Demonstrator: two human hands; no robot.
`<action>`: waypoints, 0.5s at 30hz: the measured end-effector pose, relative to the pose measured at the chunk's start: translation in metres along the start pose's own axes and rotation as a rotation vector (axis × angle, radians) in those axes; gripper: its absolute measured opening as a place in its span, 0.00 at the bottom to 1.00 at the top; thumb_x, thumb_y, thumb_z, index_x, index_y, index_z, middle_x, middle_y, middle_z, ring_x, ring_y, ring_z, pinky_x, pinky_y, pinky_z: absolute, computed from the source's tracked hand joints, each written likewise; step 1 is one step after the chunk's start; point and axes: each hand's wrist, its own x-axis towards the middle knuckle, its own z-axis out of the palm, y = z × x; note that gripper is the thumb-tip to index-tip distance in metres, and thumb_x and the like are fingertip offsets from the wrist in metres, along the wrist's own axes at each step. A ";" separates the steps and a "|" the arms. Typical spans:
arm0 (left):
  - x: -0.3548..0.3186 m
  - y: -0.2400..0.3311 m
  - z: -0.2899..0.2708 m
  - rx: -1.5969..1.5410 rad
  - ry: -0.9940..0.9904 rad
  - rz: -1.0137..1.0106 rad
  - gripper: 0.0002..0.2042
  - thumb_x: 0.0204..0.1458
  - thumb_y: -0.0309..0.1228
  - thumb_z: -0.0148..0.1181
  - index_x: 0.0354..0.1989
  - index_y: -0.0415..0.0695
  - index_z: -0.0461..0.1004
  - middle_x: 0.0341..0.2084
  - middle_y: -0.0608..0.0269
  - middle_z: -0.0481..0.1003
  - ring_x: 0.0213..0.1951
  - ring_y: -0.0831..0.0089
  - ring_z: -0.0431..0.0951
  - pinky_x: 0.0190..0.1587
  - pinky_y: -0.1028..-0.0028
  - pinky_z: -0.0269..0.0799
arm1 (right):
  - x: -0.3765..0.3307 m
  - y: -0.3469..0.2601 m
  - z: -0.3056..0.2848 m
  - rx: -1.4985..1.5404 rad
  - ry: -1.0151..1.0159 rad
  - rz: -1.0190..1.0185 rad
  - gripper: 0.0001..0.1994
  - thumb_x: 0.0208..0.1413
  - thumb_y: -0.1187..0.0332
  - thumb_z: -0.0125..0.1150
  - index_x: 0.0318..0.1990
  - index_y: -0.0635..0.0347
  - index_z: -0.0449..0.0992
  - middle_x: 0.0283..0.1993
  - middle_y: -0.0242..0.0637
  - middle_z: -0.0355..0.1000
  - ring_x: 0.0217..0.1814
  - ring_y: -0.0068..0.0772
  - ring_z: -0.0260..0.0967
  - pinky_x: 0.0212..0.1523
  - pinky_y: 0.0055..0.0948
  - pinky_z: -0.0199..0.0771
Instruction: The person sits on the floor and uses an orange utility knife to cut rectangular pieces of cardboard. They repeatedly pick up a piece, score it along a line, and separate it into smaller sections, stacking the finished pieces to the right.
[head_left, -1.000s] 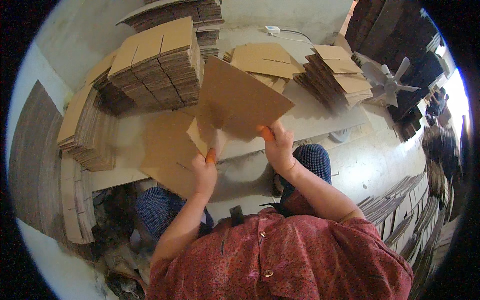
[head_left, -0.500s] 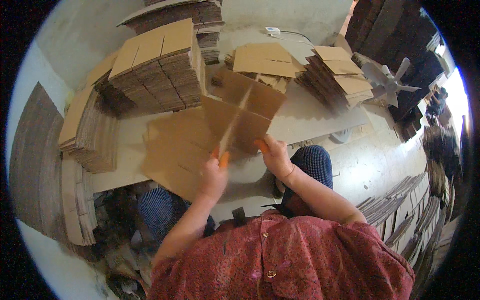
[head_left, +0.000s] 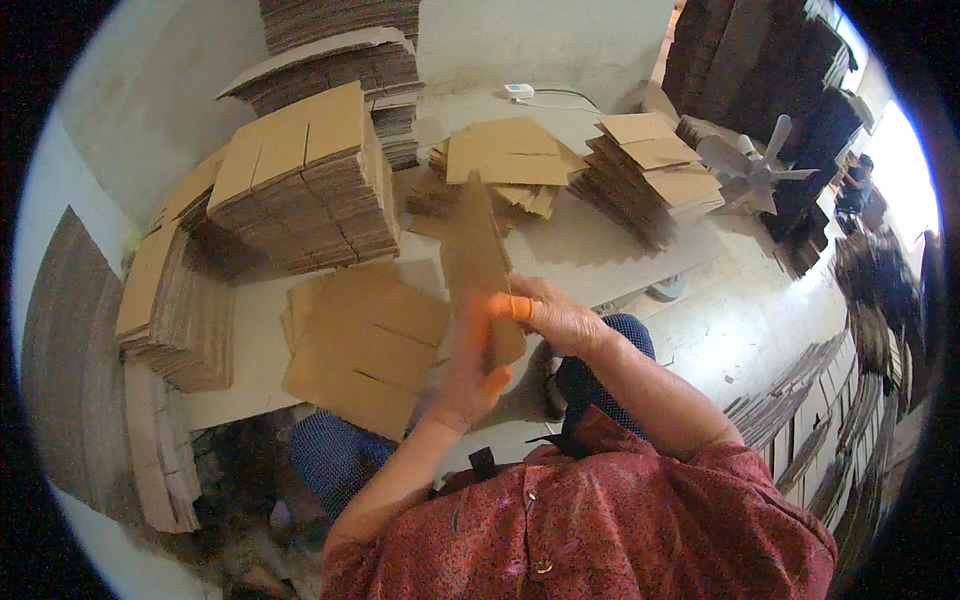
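Note:
A narrow, folded-looking piece of brown cardboard (head_left: 472,245) stands tilted in front of me, blurred by motion and seen nearly edge-on. My right hand (head_left: 556,312), with an orange finger cover, grips its near right side. Against its near left side is my left hand (head_left: 462,372), also with orange finger covers; its fingers are smeared, its thumb apart from them, and its hold cannot be made out. Left of my hands, several flat slotted cardboard sheets (head_left: 345,340) lie overlapping on the pale worktable (head_left: 620,270), reaching over its near edge.
A tall stack of cardboard (head_left: 300,200) and a lower stack (head_left: 175,300) stand at the left. Farther back lie a loose pile (head_left: 505,150) and a leaning stack (head_left: 650,170). A fan (head_left: 765,170) stands at the right, near cardboard bundles (head_left: 800,420) on the floor. A person (head_left: 855,185) is far right.
The cardboard in my hands has gone from a broad, creased sheet to a narrow, nearly edge-on shape. My left hand has moved right, close to my right hand. The view has shifted slightly.

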 end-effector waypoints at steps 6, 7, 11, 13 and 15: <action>-0.001 0.003 0.013 0.141 -0.056 0.079 0.42 0.49 0.60 0.42 0.62 0.37 0.44 0.61 0.47 0.44 0.63 0.54 0.42 0.62 0.61 0.37 | -0.040 0.011 -0.016 0.148 0.246 -0.191 0.18 0.47 0.74 0.53 0.49 0.66 0.65 0.43 0.34 0.69 0.43 0.26 0.65 0.44 0.26 0.67; -0.006 0.005 0.015 0.184 0.006 0.111 0.40 0.49 0.59 0.42 0.61 0.37 0.46 0.61 0.47 0.46 0.63 0.53 0.44 0.62 0.61 0.38 | -0.048 0.006 -0.018 0.163 0.311 -0.240 0.19 0.46 0.77 0.53 0.49 0.67 0.65 0.43 0.34 0.69 0.43 0.26 0.65 0.45 0.27 0.67; -0.027 0.005 0.009 0.335 0.103 0.031 0.33 0.53 0.50 0.44 0.60 0.37 0.51 0.59 0.44 0.51 0.61 0.51 0.50 0.61 0.61 0.43 | -0.086 -0.062 -0.050 -0.467 0.755 -0.646 0.17 0.51 0.76 0.51 0.50 0.67 0.64 0.40 0.41 0.71 0.42 0.27 0.66 0.45 0.23 0.64; -0.032 0.002 0.012 0.319 0.087 -0.092 0.28 0.54 0.43 0.47 0.58 0.37 0.55 0.58 0.43 0.53 0.59 0.51 0.53 0.60 0.62 0.47 | -0.083 -0.084 -0.088 -0.885 0.999 -0.739 0.19 0.48 0.80 0.47 0.51 0.63 0.65 0.40 0.46 0.71 0.41 0.39 0.68 0.44 0.25 0.64; -0.034 -0.006 0.015 0.240 0.096 -0.209 0.23 0.54 0.36 0.49 0.55 0.35 0.59 0.56 0.42 0.56 0.57 0.52 0.57 0.58 0.64 0.53 | -0.071 -0.097 -0.122 -1.075 1.077 -0.482 0.22 0.46 0.81 0.47 0.53 0.63 0.61 0.51 0.51 0.64 0.52 0.48 0.63 0.50 0.33 0.63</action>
